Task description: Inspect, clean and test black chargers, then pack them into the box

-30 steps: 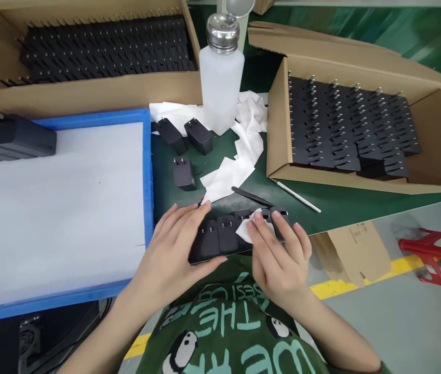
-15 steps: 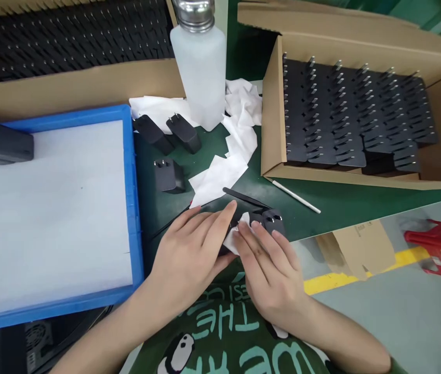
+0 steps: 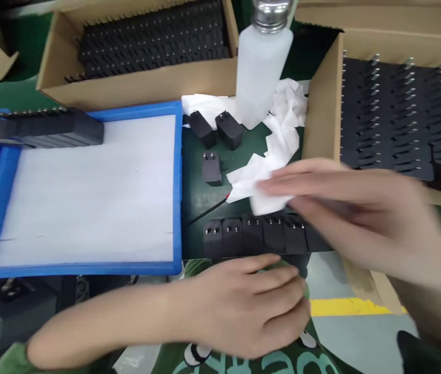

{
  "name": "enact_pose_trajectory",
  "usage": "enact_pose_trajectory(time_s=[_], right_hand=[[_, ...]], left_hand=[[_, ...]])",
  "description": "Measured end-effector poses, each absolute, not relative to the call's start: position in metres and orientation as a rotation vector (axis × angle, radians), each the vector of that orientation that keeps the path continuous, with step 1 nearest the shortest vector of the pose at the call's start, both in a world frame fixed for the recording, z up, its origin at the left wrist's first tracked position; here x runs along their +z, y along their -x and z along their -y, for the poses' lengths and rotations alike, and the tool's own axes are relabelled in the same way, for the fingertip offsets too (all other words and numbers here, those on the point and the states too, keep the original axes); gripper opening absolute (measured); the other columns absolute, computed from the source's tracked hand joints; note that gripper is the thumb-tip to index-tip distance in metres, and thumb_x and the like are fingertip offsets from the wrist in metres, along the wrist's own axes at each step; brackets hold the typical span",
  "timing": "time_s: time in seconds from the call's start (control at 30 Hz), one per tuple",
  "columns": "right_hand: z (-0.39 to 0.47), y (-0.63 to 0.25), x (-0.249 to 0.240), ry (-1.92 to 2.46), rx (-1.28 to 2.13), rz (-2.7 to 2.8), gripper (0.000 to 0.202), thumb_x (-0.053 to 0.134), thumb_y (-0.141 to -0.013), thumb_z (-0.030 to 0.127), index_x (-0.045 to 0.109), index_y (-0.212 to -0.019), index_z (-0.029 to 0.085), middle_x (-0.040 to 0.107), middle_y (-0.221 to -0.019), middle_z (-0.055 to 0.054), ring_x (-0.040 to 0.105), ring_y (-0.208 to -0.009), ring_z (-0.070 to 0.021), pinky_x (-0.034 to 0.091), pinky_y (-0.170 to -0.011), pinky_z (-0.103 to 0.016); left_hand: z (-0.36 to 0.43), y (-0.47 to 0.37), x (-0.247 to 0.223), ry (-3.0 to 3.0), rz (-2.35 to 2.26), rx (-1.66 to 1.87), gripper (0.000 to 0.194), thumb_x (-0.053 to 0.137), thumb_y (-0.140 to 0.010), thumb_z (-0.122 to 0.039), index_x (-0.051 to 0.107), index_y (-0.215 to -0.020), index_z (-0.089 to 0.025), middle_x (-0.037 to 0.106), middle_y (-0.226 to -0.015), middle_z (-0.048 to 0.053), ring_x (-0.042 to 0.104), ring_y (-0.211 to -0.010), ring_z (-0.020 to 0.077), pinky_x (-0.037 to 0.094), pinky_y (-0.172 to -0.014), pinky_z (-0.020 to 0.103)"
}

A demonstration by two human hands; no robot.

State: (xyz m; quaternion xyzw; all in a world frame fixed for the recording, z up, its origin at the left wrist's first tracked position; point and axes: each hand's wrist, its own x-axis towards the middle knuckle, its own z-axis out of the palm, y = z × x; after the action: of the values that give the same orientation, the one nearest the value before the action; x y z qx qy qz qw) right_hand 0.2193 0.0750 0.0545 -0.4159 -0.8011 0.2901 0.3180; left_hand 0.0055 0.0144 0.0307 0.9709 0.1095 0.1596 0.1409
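A folded white wipe [image 3: 266, 203] is pinched in the fingers of my right hand [image 3: 355, 213], which is smeared by motion. It hangs above a row of black plug adapters [image 3: 242, 236] standing side by side, metal prongs up, along the table's near edge. My left hand [image 3: 249, 306] is just in front of that row, palm down, fingers stretched and slightly bent, with nothing seen in it. More white wipes [image 3: 280, 143] lie crumpled behind the right fingertips. Beyond the row, a single adapter [image 3: 211, 169] stands near two tilted ones, a left one [image 3: 201, 130] and a right one [image 3: 229, 130].
To the left, a blue-rimmed tray [image 3: 177, 208] carries several black adapters [image 3: 68, 127]. A cardboard box [image 3: 146, 85] of adapters stands behind, another box [image 3: 323, 98] at right. Between them stands a white bottle [image 3: 261, 72] with a metal top. A dark cable [image 3: 208, 212] lies beside the tray.
My right hand has lifted off the adapters with the wipe, moving up and right. My left hand has let go and drawn back toward my body. The view has turned left.
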Motion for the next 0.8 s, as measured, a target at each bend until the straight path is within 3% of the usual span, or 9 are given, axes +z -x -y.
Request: enact_pose_trajectory(time_s=[0.1, 0.27, 0.4, 0.47, 0.63, 0.8], right_hand=[[-0.104, -0.172, 0.037, 0.754, 1.325, 2.293, 0.031, 0.053, -0.096, 0.010, 0.075, -0.112, 0.026, 0.076, -0.115, 0.006, 0.069, -0.115, -0.0146, 0.059, -0.092, -0.021], [-0.117, -0.147, 0.015, 0.658, 1.826, 2.417, 0.033, 0.052, -0.099, 0.014, 0.072, -0.121, 0.027, 0.074, -0.120, 0.007, 0.070, -0.110, -0.0123, 0.057, -0.088, -0.018], [-0.124, -0.166, 0.016, 0.760, 1.943, 2.436, 0.032, 0.049, -0.100, 0.018, 0.073, -0.119, 0.027, 0.075, -0.115, 0.005, 0.073, -0.078, -0.0086, 0.056, -0.065, -0.018], [-0.130, -0.180, 0.018, 0.806, 1.926, 2.450, 0.031, 0.049, -0.099, 0.021, 0.074, -0.116, 0.027, 0.075, -0.114, 0.004, 0.071, -0.070, -0.0086, 0.055, -0.062, -0.021], [-0.145, -0.197, 0.029, 0.757, 1.803, 2.499, 0.025, 0.055, -0.095, 0.024, 0.078, -0.103, 0.028, 0.075, -0.117, 0.002, 0.072, -0.104, -0.0177, 0.059, -0.080, -0.026], [-0.132, -0.169, 0.026, 0.679, 1.771, 2.359, 0.030, 0.050, -0.098, 0.018, 0.074, -0.112, 0.030, 0.076, -0.113, 0.008, 0.069, -0.111, -0.0131, 0.058, -0.088, -0.023]], left_hand=[[-0.030, -0.025, 0.007, -2.877, -0.090, 0.468, 0.040, 0.040, -0.103, -0.029, 0.063, -0.130, -0.012, 0.061, -0.141, 0.009, 0.054, -0.134, 0.0230, 0.042, -0.115, 0.036], [-0.049, -0.029, -0.008, -2.841, -0.113, 0.274, 0.066, 0.041, -0.101, -0.049, 0.045, -0.146, -0.001, 0.044, -0.156, 0.018, 0.035, -0.149, 0.0279, 0.025, -0.125, 0.036], [-0.047, -0.030, -0.007, -2.760, -0.146, 0.227, 0.067, 0.043, -0.100, -0.042, 0.037, -0.150, 0.002, 0.037, -0.159, 0.018, 0.032, -0.150, 0.0265, 0.024, -0.126, 0.036], [-0.045, -0.031, -0.007, -2.737, -0.173, 0.241, 0.066, 0.044, -0.099, -0.039, 0.036, -0.150, 0.002, 0.036, -0.159, 0.019, 0.033, -0.150, 0.0264, 0.025, -0.125, 0.036], [-0.044, -0.031, -0.010, -2.736, -0.201, 0.284, 0.068, 0.041, -0.098, -0.039, 0.036, -0.150, 0.003, 0.037, -0.159, 0.019, 0.036, -0.148, 0.0278, 0.027, -0.124, 0.038], [-0.042, -0.033, -0.011, -2.790, -0.220, 0.239, 0.068, 0.034, -0.097, -0.040, 0.032, -0.153, -0.001, 0.037, -0.160, 0.014, 0.033, -0.150, 0.0241, 0.022, -0.125, 0.035]])
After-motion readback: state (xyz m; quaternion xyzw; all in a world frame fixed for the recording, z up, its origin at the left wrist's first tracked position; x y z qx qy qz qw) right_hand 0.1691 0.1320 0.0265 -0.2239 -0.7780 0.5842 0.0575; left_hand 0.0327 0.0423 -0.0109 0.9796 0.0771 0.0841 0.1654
